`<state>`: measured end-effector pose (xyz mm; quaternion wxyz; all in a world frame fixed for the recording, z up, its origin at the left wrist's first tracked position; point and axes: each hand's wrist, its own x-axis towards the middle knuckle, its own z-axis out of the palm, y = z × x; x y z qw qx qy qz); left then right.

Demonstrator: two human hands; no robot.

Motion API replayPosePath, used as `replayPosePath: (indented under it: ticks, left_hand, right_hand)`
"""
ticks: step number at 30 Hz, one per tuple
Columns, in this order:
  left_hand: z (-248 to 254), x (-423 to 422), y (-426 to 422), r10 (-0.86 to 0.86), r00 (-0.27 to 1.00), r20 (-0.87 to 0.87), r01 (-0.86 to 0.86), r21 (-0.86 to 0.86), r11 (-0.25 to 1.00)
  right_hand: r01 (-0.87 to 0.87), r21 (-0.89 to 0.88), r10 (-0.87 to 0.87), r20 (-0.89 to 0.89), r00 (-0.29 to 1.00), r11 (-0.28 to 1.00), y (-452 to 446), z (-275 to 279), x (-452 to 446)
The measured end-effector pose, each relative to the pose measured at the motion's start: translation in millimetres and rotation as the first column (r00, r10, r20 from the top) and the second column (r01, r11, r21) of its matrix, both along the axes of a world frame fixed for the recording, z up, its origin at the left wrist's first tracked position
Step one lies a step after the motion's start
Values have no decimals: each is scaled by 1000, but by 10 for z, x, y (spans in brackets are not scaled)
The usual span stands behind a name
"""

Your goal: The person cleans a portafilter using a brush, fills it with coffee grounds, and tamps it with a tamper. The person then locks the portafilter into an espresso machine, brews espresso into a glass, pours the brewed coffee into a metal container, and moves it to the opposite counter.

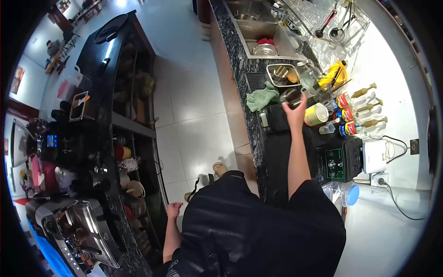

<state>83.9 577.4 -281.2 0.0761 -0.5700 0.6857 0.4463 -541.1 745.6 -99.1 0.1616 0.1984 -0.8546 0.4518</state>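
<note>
One dark cup (291, 96), grasped around its sides by our right hand (296, 112), over the worktop (233, 38) beside green cloth (263, 97); we judge it light, stiff, slippery, best held mid-wall; left hand (174, 210): closure we cannot tell

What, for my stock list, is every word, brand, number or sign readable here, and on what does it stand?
"Tor…" on the red, yellow and blue bottle labels; the rest is blurred.
Too blurred to read: white lettering on the person's dark clothing.
Too small to read: any print on the yellow can, blue-lit display and green-lined panel.
</note>
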Motion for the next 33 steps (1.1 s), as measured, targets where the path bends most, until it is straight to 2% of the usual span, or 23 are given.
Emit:
replayPosePath:
  ticks: [2, 5, 11, 12, 13, 15, 17, 18, 19, 20, 21, 22, 24, 27, 29, 30, 33]
  left_hand:
    - [231, -392, -113, 5, 1000, 6, -4, -64, 998]
    - [444, -824, -237, 19, 999, -38, -24, -113, 993]
    - [583, -1013, -200, 47, 980, -193, -62, -72, 995]
    - [497, -920, -149, 21, 987, -158, -31, -63, 998]
    - [408, -830, -96, 57, 986, -158, -60, -14, 998]
    - [307, -624, 30, 96, 989, -113, -91, 53, 994]
    - [266, -468, 193, 223, 967, -121, -209, 114, 971]
    - [498, -505, 256, 159, 985, -71, -154, 70, 986]
    - [583, -512, 313, 165, 986, -26, -163, 80, 983]
    - [632, -474, 365, 167, 986, 19, -168, 91, 982]
    - [672, -451, 394, 120, 990, 76, -125, 65, 990]
    - [694, -457, 389, 114, 990, 78, -119, 61, 991]
    - [809, -506, 395, 175, 983, 62, -181, 96, 979]
    - [521, -422, 245, 214, 977, -16, -211, 121, 970]
    - [391, -395, 184, 248, 965, -82, -235, 140, 962]
    - [440, -477, 165, 254, 964, -82, -241, 141, 960]
    - [584, -670, 149, 214, 963, -166, -208, 50, 977]
  right_hand:
    - [152, 48, -153, 15, 988, 987, 176, -129, -363]
    - [261, 162, -277, 84, 957, 952, 261, -233, -679]
    - [236, 227, -272, 147, 951, 945, 272, -605, -919]
    - [245, 237, -286, 161, 945, 940, 274, -620, -935]
    - [240, 278, -280, 114, 953, 930, 295, -633, -941]
    - [299, 373, -272, -126, 954, 878, 269, -492, -833]
    - [233, 293, -160, -252, 954, 927, 144, -299, -798]
    - [177, 248, -99, -296, 950, 952, 33, -176, -777]
    - [-32, 94, 26, 69, 997, 995, -115, -54, -777]
    - [-68, 179, 25, 230, 973, 981, -299, 126, -780]
    - [-102, 219, 104, 1, 995, 970, -425, 5, -922]
    - [-68, 293, 97, -85, 992, 954, -521, -96, -1046]
    - [0, 420, 0, 0, 1000, 907, -731, -107, -1193]
    - [5, 519, -99, 154, 983, 855, -854, -189, -1315]
    - [10, 449, -56, 90, 994, 894, -830, -331, -1356]
    - [5, 448, -55, 99, 994, 894, -827, -218, -1257]
    - [-37, 322, 53, -39, 998, 946, -776, -73, -1030]
